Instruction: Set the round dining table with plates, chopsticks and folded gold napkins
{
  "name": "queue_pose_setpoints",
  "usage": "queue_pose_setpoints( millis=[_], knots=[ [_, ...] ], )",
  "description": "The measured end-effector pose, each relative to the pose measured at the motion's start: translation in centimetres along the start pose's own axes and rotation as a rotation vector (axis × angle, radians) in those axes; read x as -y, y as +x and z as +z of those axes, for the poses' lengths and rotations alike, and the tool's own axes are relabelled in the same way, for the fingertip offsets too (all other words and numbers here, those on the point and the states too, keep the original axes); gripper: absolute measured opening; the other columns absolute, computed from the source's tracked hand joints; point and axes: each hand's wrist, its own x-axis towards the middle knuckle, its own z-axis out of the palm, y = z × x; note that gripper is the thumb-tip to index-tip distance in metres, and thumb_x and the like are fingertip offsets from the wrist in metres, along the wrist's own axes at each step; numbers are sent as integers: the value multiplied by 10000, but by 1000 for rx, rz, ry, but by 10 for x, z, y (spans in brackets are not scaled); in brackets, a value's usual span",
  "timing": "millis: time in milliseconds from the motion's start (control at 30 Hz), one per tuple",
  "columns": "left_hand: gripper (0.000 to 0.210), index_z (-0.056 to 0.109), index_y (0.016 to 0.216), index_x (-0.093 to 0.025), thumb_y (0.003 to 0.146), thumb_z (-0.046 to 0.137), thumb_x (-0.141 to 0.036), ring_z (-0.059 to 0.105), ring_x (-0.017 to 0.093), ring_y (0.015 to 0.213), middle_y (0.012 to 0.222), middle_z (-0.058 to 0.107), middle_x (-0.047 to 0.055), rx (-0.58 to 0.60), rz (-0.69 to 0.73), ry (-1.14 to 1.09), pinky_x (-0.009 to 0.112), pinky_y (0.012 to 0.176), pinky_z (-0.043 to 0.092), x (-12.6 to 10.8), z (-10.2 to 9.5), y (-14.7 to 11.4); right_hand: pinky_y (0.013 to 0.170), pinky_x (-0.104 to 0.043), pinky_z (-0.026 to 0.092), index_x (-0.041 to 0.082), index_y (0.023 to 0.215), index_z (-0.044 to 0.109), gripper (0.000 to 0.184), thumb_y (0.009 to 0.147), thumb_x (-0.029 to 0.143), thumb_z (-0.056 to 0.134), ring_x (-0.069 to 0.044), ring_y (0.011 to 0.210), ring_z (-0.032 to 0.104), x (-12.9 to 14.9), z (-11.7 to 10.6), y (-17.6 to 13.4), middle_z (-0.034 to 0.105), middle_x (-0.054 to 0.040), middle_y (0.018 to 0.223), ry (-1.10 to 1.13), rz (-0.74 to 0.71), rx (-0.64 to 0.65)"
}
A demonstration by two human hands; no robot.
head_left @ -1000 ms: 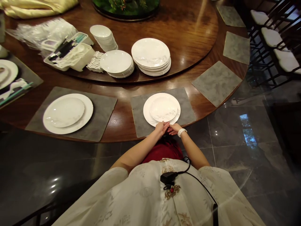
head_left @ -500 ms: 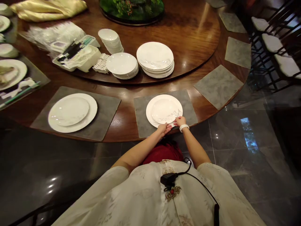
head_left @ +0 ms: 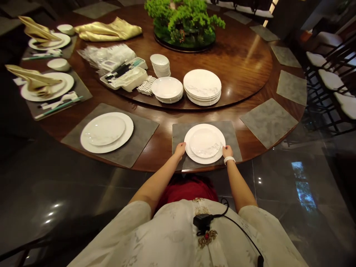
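Note:
In front of me a large white dinner plate (head_left: 205, 160) lies on a grey placemat (head_left: 177, 130) near the table edge. A smaller white plate (head_left: 204, 141) with a faint grey pattern rests on top of it. My left hand (head_left: 180, 150) grips the large plate's rim on the left side, fingers closed. On the opposite side my right hand (head_left: 227, 152), with a white band at the wrist, pinches the same rim. The parts of the fingers under the rim are hidden.
A raised turntable (head_left: 244, 81) carries stacked large plates (head_left: 202, 83), smaller plates (head_left: 167, 88), bowls (head_left: 160, 65), a cutlery tray (head_left: 130, 79) and gold cloth (head_left: 108, 30). Another plate pair (head_left: 105, 129) sits to the left. A bonsai-like centrepiece (head_left: 185, 26) stands at the back; chairs (head_left: 330, 78) line the right.
My hands have moved apart from the plate's near edge to its left and right sides, closing on the rim. The view has tilted up, showing more of the far table.

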Motion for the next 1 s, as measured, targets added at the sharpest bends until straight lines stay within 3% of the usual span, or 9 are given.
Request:
queue_pose_setpoints(
  millis=[167,300,400,500,633,733,800,867,1000],
  knots=[
    [283,664,822,-130,793,674,-412,638,190,906,840,724,76,52,5,-89,269,859,467,1,5,0,837,-280,489,143,1030,642,286,850,309,494,-202,897,651,-2,0,-5,714,-102,993,-73,-42,14],
    [237,665,815,-132,798,685,-368,622,172,807,790,700,63,96,-51,-99,248,768,469,-3,-5,0,853,-322,487,144,991,662,274,832,343,562,-251,933,648,7,-9,-13,692,-136,961,-170,-50,24],
    [176,671,863,-141,774,715,-287,602,148,749,789,677,49,136,-95,-100,214,708,448,-10,-25,5,927,-421,451,109,1157,629,438,774,319,649,-343,1092,590,41,-10,-22,596,-240,1155,-315,-75,-98],
    [214,672,933,-164,740,744,-220,585,123,711,819,665,34,172,-113,-123,184,669,415,-19,-58,12,981,-446,420,104,1297,546,533,814,319,616,-350,1160,542,112,11,-32,532,-252,1244,-420,-357,-186],
    [186,690,923,-171,765,723,-263,585,125,675,861,673,45,338,-139,-106,209,629,395,-30,-117,26,1008,-384,422,107,1223,580,389,882,288,541,-265,1076,581,256,90,-43,636,-171,1109,-326,-860,58],
    [219,681,954,-177,784,692,-313,595,133,720,890,671,41,462,-145,-62,223,636,392,-32,-164,38,978,-326,448,141,1226,585,343,915,266,513,-213,1017,610,373,174,-44,662,-125,1110,-281,-1047,264],
    [253,676,965,-182,769,695,-341,592,135,742,882,663,31,480,-151,-58,232,655,398,-30,-195,45,974,-310,452,144,1248,572,334,939,241,488,-203,1021,615,441,229,-38,664,-119,1132,-325,-1054,325],
    [275,671,955,-188,746,703,-365,588,140,761,864,653,22,459,-172,-59,240,672,402,-26,-225,52,1013,-334,430,120,1261,560,335,945,201,486,-232,1110,591,496,275,-27,632,-157,1207,-422,-1007,286],
    [308,663,962,-201,733,688,-405,600,156,810,883,660,27,408,-254,-74,252,686,406,-18,-280,60,1009,-396,430,82,1208,581,298,923,146,520,-300,1156,577,552,331,-4,573,-236,1264,-622,-867,240]
  ],
)
